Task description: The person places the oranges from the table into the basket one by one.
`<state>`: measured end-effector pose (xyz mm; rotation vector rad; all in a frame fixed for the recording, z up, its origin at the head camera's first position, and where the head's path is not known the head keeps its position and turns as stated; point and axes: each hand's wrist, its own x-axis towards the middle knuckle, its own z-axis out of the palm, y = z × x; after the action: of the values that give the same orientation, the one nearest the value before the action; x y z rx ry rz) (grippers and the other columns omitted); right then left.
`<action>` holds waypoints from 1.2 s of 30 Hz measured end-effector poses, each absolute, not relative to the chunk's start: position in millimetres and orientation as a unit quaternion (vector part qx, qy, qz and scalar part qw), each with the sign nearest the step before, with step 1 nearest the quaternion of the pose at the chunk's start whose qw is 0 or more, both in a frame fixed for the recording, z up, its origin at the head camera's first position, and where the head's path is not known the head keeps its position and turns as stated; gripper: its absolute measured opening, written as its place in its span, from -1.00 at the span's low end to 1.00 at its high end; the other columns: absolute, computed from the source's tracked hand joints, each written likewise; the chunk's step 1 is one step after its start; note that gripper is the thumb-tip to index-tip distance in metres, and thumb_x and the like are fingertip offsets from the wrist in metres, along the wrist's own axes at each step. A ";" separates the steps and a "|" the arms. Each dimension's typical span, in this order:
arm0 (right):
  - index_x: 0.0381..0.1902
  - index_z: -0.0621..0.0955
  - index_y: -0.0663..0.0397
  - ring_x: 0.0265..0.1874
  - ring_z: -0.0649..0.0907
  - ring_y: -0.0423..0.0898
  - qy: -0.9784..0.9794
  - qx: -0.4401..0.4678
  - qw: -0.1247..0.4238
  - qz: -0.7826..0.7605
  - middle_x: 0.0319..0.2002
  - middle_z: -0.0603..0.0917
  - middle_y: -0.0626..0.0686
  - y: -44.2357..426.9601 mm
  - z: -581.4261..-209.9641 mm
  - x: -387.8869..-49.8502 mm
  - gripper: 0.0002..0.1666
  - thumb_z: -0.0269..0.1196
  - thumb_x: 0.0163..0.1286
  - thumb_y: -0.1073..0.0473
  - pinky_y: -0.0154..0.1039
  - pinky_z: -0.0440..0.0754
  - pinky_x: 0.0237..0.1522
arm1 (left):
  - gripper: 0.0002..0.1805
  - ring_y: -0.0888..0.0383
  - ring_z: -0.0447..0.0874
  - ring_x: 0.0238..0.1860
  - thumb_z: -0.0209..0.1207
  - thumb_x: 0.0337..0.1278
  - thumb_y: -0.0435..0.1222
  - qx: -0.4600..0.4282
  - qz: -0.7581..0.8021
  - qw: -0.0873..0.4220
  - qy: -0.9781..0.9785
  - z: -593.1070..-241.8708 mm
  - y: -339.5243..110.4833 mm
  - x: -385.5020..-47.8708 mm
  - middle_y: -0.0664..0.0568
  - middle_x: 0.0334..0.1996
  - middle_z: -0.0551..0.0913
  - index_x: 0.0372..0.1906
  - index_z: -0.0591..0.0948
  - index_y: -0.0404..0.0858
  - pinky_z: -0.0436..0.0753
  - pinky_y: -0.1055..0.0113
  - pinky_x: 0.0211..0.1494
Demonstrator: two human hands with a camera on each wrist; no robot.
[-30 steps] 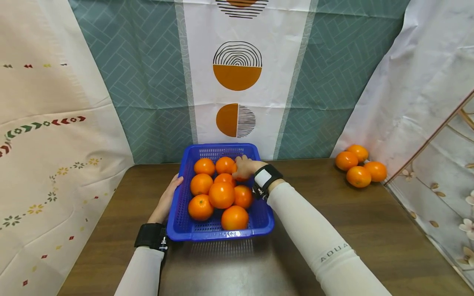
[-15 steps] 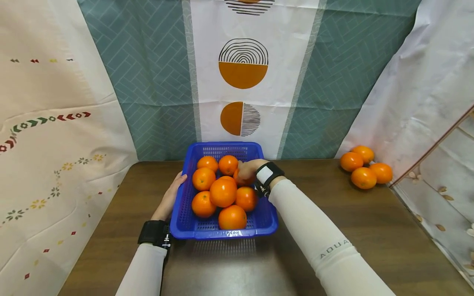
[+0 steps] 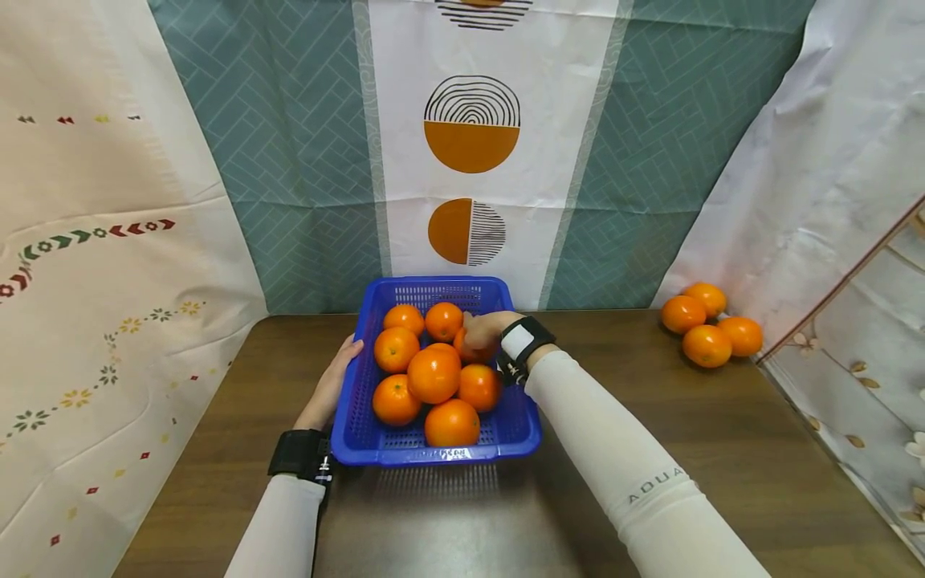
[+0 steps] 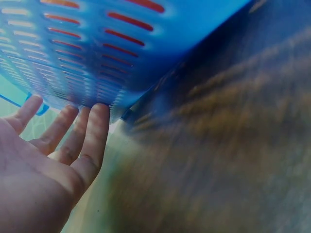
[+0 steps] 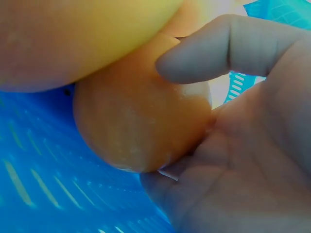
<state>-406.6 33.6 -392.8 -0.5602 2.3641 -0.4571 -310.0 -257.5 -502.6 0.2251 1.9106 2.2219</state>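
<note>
A blue plastic basket (image 3: pixel 437 457) with slotted walls stands on the table, holding several oranges (image 3: pixel 434 374). Inside its right side my right hand (image 3: pixel 487 329) grips one orange (image 5: pixel 141 111). The right wrist view has the thumb on top of this fruit and the fingers curled under its lower side, close to the basket wall. My left hand (image 3: pixel 335 384) rests against the outside of the basket's left wall. In the left wrist view, its fingers (image 4: pixel 95 131) are fairly straight, with the tips touching the slotted side.
A cluster of orange fruits (image 3: pixel 707 346) lies on the wooden table (image 3: pixel 614 385) at the back right. Behind the basket hangs a patterned curtain (image 3: pixel 470 241). More cloth borders the table at left and right.
My right hand has settled lower around the orange at the basket's right side. The left hand stays at the basket's left wall. The head view has shifted slightly.
</note>
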 end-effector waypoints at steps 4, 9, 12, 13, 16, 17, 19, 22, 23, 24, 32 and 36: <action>0.63 -0.32 0.37 0.43 0.23 0.06 0.898 -0.213 0.334 -0.192 0.62 0.07 0.29 36.6 -389.3 -405.8 0.14 0.12 0.35 0.29 -0.24 0.18 0.37 | -0.33 -0.04 0.43 0.32 -0.29 0.67 0.17 0.072 0.750 0.104 0.649 -502.7 -257.6 -310.5 -0.15 0.56 0.14 0.68 -0.08 0.14 0.63 0.06 0.20; 0.62 -0.27 0.41 0.56 0.16 0.02 0.907 -0.244 0.304 -0.162 0.65 -0.05 0.31 40.4 -383.4 -407.5 0.01 0.02 0.45 0.27 -0.23 0.10 0.52 | -0.33 -0.03 0.42 0.33 -0.30 0.67 0.16 0.080 0.751 0.107 0.646 -501.5 -256.7 -309.5 -0.16 0.55 0.14 0.68 -0.09 0.11 0.62 0.09 0.20; 0.63 -0.24 0.41 0.63 0.01 0.05 0.907 -0.265 0.284 -0.161 0.65 -0.10 0.31 43.7 -377.7 -406.8 -0.05 -0.03 0.49 0.26 -0.16 -0.02 0.59 | -0.32 -0.03 0.41 0.32 -0.30 0.67 0.17 0.080 0.749 0.107 0.648 -500.9 -256.6 -308.9 -0.15 0.55 0.14 0.68 -0.09 0.12 0.62 0.10 0.20; 0.63 -0.23 0.39 0.64 -0.03 0.06 0.907 -0.269 0.280 -0.166 0.66 -0.10 0.30 45.3 -375.6 -406.1 -0.05 -0.04 0.49 0.26 -0.14 -0.05 0.60 | -0.32 -0.02 0.42 0.32 -0.30 0.67 0.17 0.079 0.748 0.107 0.650 -501.1 -256.9 -309.0 -0.15 0.55 0.14 0.68 -0.10 0.12 0.62 0.10 0.20; 0.65 -0.23 0.33 0.64 -0.07 0.06 0.900 -0.273 0.280 -0.191 0.66 -0.13 0.28 49.9 -368.9 -402.1 -0.04 -0.01 0.50 0.25 -0.10 -0.08 0.61 | -0.33 0.01 0.45 0.30 -0.30 0.66 0.18 0.073 0.745 0.105 0.654 -501.6 -257.8 -309.7 -0.13 0.55 0.15 0.68 -0.08 0.15 0.63 0.11 0.18; 0.65 -0.24 0.32 0.65 -0.08 0.06 0.898 -0.273 0.282 -0.199 0.67 -0.14 0.28 51.3 -366.9 -400.7 -0.04 0.00 0.51 0.24 -0.09 -0.09 0.61 | -0.33 0.01 0.45 0.30 -0.30 0.66 0.18 0.072 0.745 0.106 0.654 -501.9 -258.1 -310.0 -0.13 0.55 0.15 0.68 -0.08 0.16 0.63 0.10 0.19; 0.66 -0.23 0.30 0.65 -0.08 0.06 0.896 -0.271 0.282 -0.210 0.67 -0.14 0.27 54.0 -364.6 -398.8 -0.05 0.01 0.55 0.23 -0.08 -0.09 0.61 | -0.33 0.02 0.46 0.30 -0.30 0.66 0.18 0.071 0.745 0.107 0.655 -502.2 -258.1 -310.3 -0.12 0.55 0.15 0.68 -0.08 0.16 0.63 0.10 0.19; 0.67 -0.19 0.27 0.65 -0.06 0.06 0.897 -0.270 0.271 -0.222 0.67 -0.09 0.26 57.3 -364.5 -399.0 -0.04 0.05 0.55 0.21 -0.07 -0.09 0.61 | -0.33 0.03 0.45 0.31 -0.31 0.66 0.18 0.073 0.743 0.109 0.656 -502.4 -258.0 -310.2 -0.12 0.56 0.13 0.68 -0.10 0.16 0.62 0.08 0.21; 0.67 -0.16 0.27 0.65 -0.03 0.07 0.897 -0.272 0.263 -0.229 0.66 -0.06 0.27 57.9 -365.5 -400.1 -0.05 0.06 0.54 0.21 -0.07 -0.06 0.61 | -0.32 0.02 0.44 0.31 -0.31 0.66 0.18 0.073 0.743 0.110 0.657 -502.7 -258.4 -310.2 -0.12 0.56 0.13 0.68 -0.10 0.16 0.61 0.07 0.21; 0.67 -0.13 0.27 0.64 0.00 0.10 0.896 -0.275 0.255 -0.237 0.65 -0.02 0.28 58.9 -366.2 -400.9 -0.05 0.07 0.52 0.21 -0.06 -0.02 0.60 | -0.32 0.02 0.44 0.31 -0.30 0.66 0.19 0.074 0.742 0.109 0.658 -502.9 -258.6 -310.1 -0.12 0.56 0.13 0.68 -0.10 0.16 0.62 0.06 0.21; 0.55 0.29 0.17 0.45 0.39 0.25 0.879 -0.300 0.194 -0.315 0.47 0.33 0.37 68.4 -368.1 -404.1 -0.33 0.15 0.59 0.16 0.06 0.42 0.39 | -0.32 0.02 0.45 0.31 -0.32 0.67 0.17 0.080 0.742 0.108 0.657 -503.8 -259.3 -311.1 -0.15 0.56 0.12 0.69 -0.12 0.14 0.63 0.08 0.19; 0.42 0.40 0.22 0.35 0.49 0.25 0.872 -0.303 0.149 -0.353 0.37 0.45 0.34 73.1 -364.7 -401.8 -0.42 0.20 0.60 0.06 0.07 0.44 0.38 | -0.32 0.03 0.45 0.30 -0.32 0.68 0.15 0.078 0.745 0.108 0.653 -504.0 -259.1 -312.3 -0.14 0.57 0.12 0.69 -0.12 0.12 0.63 0.10 0.18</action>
<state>-401.8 73.1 -364.7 -0.8716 2.5077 -1.0147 -312.3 -259.1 -504.0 0.2304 1.9217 2.1934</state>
